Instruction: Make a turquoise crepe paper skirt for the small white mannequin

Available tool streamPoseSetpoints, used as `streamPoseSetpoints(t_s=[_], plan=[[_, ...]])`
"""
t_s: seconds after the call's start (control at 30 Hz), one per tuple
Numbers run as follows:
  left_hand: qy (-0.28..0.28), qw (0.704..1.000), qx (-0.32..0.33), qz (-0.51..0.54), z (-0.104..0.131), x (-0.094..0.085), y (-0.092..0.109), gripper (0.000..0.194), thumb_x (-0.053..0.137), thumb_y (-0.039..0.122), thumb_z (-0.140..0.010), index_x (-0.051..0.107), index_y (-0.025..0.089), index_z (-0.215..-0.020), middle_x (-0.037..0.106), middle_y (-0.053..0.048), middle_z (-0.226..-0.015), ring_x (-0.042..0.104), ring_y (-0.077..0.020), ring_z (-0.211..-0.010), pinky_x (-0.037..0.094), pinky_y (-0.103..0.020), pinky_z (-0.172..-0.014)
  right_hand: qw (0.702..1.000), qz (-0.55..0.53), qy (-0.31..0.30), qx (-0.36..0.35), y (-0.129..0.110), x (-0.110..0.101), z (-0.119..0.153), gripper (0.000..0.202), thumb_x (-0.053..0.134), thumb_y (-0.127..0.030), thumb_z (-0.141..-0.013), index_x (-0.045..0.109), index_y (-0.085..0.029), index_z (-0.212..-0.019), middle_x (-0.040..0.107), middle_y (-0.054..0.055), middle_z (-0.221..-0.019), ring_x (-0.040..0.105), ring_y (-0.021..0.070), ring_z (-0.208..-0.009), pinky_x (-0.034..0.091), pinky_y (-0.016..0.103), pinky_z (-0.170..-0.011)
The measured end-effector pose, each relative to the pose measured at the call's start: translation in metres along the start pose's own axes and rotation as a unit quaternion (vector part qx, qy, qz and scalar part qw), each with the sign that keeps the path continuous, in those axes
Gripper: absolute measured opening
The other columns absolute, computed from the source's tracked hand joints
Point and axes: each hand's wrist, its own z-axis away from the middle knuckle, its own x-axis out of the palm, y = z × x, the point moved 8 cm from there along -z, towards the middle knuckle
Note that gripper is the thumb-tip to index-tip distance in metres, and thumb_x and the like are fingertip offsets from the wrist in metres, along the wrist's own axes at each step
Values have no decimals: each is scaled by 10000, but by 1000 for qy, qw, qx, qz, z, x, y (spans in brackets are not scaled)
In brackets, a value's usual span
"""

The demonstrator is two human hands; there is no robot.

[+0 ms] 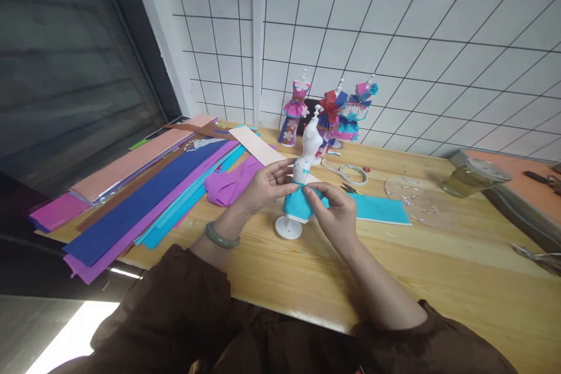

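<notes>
A small white dress-form mannequin [312, 141] stands on its round base in front of me, with blue crepe paper [296, 205] wrapped as a skirt around its lower part. My left hand [269, 186] holds the skirt's top edge from the left, thumb in front and fingers partly hidden behind the form. From the right, my right hand [335, 210] pinches the same paper near the waist with thumb and index finger. Blue specks mark the form's white hip. A flat turquoise strip [383, 209] lies on the table just beyond my right hand.
Stacked coloured crepe sheets [149, 204] cover the left of the wooden table [280, 280]. Purple paper [232, 181] lies beside my left hand. Several dressed mannequins [300, 102] stand behind. A tape roll [353, 174], scissors [349, 188], a bead dish [416, 198] and a jar [471, 175] are rightward.
</notes>
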Motion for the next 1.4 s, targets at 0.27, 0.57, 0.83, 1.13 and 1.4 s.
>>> streamPoseSetpoints(t_s=[0.27, 0.57, 0.83, 1.13, 1.4], plan=[[-9, 1000, 10, 6, 0, 1, 2, 682, 761, 230, -647, 492, 174, -1271, 606, -122, -1173, 602, -228, -1019, 480, -351, -877, 998, -29, -31, -43, -13, -1, -4, 102, 550, -240, -851, 644, -212, -820, 631, 42, -776, 588, 173, -731, 465, 325, -678], [-19, 1000, 1, 4, 0, 3, 0, 670, 766, 233, -640, 513, 183, -1259, 604, -122, -1184, 588, -248, -1059, 469, -368, -899, 993, -81, -89, 12, -3, 10, -2, 124, 547, -291, -860, 638, -211, -836, 647, 32, -797, 594, 163, -737, 469, 305, -676], [-17, 1000, 1, 4, 0, 3, 1, 681, 768, 232, -634, 514, 194, -1264, 607, -117, -1184, 581, -252, -1076, 458, -376, -921, 993, -85, -66, 54, 11, 8, 1, 155, 625, -342, -797, 668, -205, -855, 692, 36, -815, 623, 173, -724, 497, 312, -673], [-46, 999, -1, 18, 1, 9, 4, 671, 764, 201, -640, 517, 196, -1264, 594, -127, -1213, 571, -257, -1096, 460, -376, -917, 993, -83, -65, 49, 10, 8, -1, 129, 625, -330, -799, 685, -219, -825, 701, 23, -786, 630, 167, -693, 511, 303, -644], [-44, 999, -13, 18, 2, 11, 6, 694, 785, 211, -607, 530, 201, -1252, 588, -126, -1221, 558, -274, -1115, 467, -368, -895, 989, -114, -43, 87, 21, 8, 1, 142, 670, -342, -757, 678, -213, -815, 696, 25, -749, 632, 168, -675, 521, 306, -630]])
